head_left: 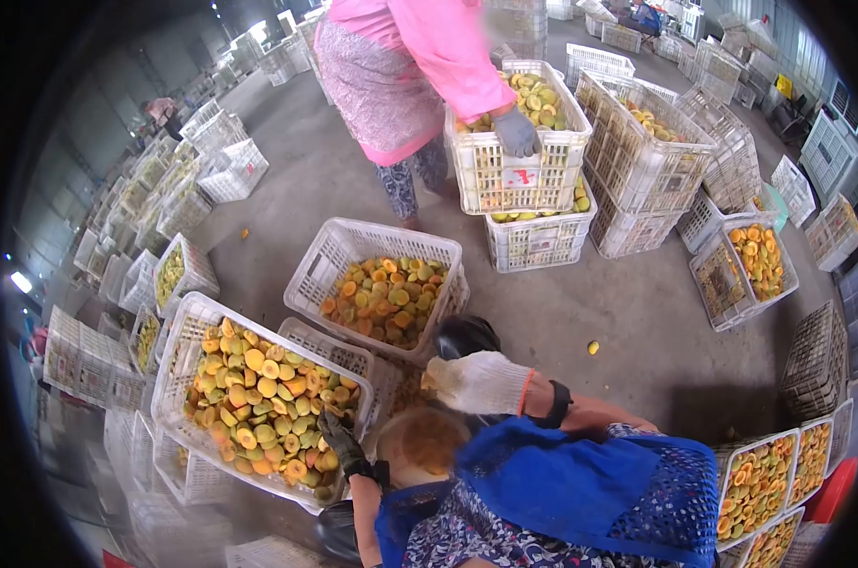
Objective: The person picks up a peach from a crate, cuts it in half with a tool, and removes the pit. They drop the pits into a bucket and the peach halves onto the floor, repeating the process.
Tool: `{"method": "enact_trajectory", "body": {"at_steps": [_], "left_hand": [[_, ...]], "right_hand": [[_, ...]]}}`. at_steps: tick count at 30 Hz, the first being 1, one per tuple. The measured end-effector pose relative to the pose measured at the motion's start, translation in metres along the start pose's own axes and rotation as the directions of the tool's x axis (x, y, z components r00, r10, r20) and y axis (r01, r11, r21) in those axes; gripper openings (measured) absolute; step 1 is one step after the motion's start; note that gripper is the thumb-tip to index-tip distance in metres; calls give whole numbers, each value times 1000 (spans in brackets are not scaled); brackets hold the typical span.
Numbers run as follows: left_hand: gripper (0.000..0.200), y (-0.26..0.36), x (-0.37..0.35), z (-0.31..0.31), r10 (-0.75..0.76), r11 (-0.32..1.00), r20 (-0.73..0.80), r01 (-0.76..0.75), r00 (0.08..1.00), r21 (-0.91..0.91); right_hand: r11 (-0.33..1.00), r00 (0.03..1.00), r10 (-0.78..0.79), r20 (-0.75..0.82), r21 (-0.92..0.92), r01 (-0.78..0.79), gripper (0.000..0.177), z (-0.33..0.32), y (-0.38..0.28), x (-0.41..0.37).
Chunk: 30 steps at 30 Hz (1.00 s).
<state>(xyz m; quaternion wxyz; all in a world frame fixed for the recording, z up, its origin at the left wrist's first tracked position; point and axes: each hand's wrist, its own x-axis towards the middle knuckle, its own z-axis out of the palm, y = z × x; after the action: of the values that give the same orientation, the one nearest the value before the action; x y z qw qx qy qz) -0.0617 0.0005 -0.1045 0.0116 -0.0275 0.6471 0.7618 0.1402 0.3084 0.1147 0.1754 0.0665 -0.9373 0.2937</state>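
My left hand (pixel 344 445), in a dark glove, lies at the right edge of a white plastic crate (pixel 175 379) heaped with halved yellow-orange fruit (pixel 268 388). Its fingers look stretched out against the fruit, with nothing visible gripped. My right hand (pixel 476 381) wears a white knitted glove with stained fingertips. Those fingers are curled closed above a lower crate; what they hold, if anything, is hidden. Below and between my hands is a round, pale container (pixel 424 443) with orange-brown contents, blurred. A second crate (pixel 301 284) of fruit halves stands just beyond.
A person in pink (pixel 419 57) has a gloved hand (pixel 516 133) on a stacked crate (pixel 476 170) of fruit. More crates (pixel 646 142) are stacked behind, and fruit-filled ones (pixel 755 483) stand at lower right. One fruit piece (pixel 593 347) lies on the concrete floor (pixel 561 293).
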Motion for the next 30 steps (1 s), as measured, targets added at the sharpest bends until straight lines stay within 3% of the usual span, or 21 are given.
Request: {"method": "enact_trajectory", "body": {"at_steps": [2, 4, 7, 8, 9, 10, 11, 12, 14, 16, 17, 18, 20, 21, 22, 24, 25, 27, 30], "left_hand": [[45, -2, 5, -2, -23, 999, -23, 23, 999, -28], [44, -8, 8, -5, -49, 997, -48, 47, 998, -54], [43, -4, 5, -6, -28, 995, -52, 23, 998, -94], [43, -10, 7, -12, 167, 975, -2, -165, 986, 150], [42, -16, 8, -18, 337, 862, 92, -346, 937, 370], [42, -23, 10, -23, 334, 864, 89, -342, 939, 368], [42, -12, 9, -18, 138, 985, 0, -137, 990, 100], [42, -4, 8, -13, -80, 979, -26, 73, 996, -192], [43, 3, 1, -8, -64, 980, -24, 58, 998, -191], [43, -6, 1, -12, -46, 980, -27, 40, 999, -196], [43, -23, 8, -24, 118, 990, -9, -117, 993, 83], [44, -28, 8, -26, 268, 898, 50, -268, 962, 349], [44, -27, 2, -25, 324, 881, 61, -325, 944, 344], [44, -23, 0, -21, 377, 854, 78, -379, 923, 356], [44, -18, 4, -18, 283, 928, 28, -282, 959, 243], [43, 3, -11, -4, 352, 901, 31, -348, 935, 261], [42, -16, -4, -10, 394, 877, 28, -385, 919, 288], [39, -29, 0, -13, 493, 815, 31, -474, 869, 332], [39, -34, 3, -11, 456, 855, -22, -431, 890, 289]], "right_hand": [[998, 997, -58, -47, 19, 59, 16, 9, -1, 9], [999, 991, 18, 132, 47, -25, 16, 10, -9, 18], [998, 993, -24, 116, 67, 16, 16, 27, -8, 25], [994, 995, -27, 95, 104, 17, 17, 29, -10, 26], [994, 995, -25, 101, 106, 15, 17, 33, -10, 25], [993, 992, -16, 122, 114, 2, 15, 38, -9, 24], [993, 990, -7, 140, 120, -10, 14, 41, -9, 24], [994, 990, -8, 142, 112, -8, 14, 34, -13, 26], [996, 961, 48, 272, 54, -65, 18, 20, -25, 27], [998, 956, 43, 290, 39, -56, 20, 19, -27, 26], [998, 952, 42, 302, 29, -53, 22, 19, -29, 26], [999, 951, 36, 306, 15, -43, 22, 20, -29, 25], [987, 978, -155, 139, 54, 149, 17, 25, -27, 24], [983, 972, -186, 142, 22, 185, 17, 27, -27, 24], [978, 963, -201, 177, -22, 208, 17, 30, -24, 24], [967, 950, -238, 202, -41, 251, 16, 29, -30, 28], [987, 960, -151, 234, -9, 158, 16, 30, -34, 28], [983, 942, -162, 293, -33, 180, 17, 38, -34, 31], [987, 929, -136, 344, -30, 156, 20, 36, -45, 35]]}}
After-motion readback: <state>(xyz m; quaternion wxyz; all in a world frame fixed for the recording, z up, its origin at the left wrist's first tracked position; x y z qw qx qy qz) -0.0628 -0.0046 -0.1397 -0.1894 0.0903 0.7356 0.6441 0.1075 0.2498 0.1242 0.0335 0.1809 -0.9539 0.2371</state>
